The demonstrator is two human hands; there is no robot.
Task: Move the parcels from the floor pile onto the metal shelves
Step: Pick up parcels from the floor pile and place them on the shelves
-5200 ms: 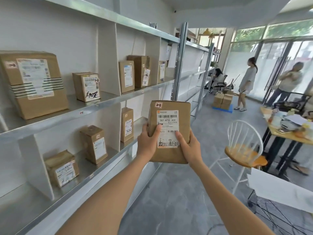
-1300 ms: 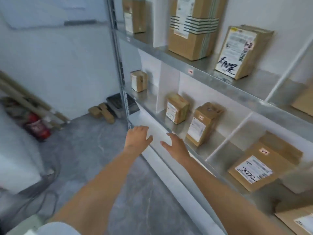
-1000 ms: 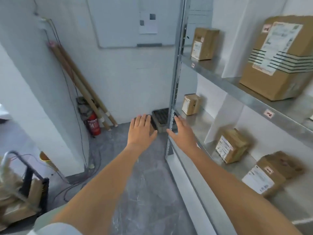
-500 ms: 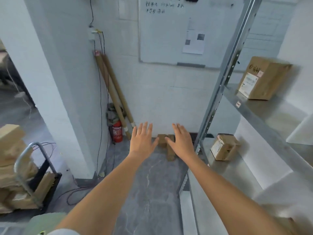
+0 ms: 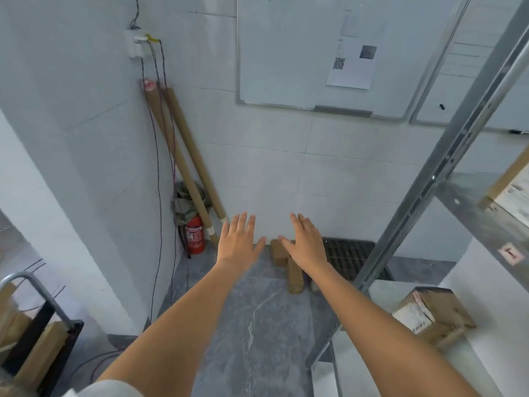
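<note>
Both hands, the left hand and the right hand, are flat, spread and empty beside the metal shelves, where a labelled parcel already lies, so more parcels probably remain to fetch.

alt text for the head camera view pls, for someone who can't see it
Two bare arms reach forward over a grey floor, the left hand and right hand both open and holding nothing. A metal shelf with cardboard parcels stands at the right; a red fire extinguisher and cardboard tubes lean in the corner.
</note>
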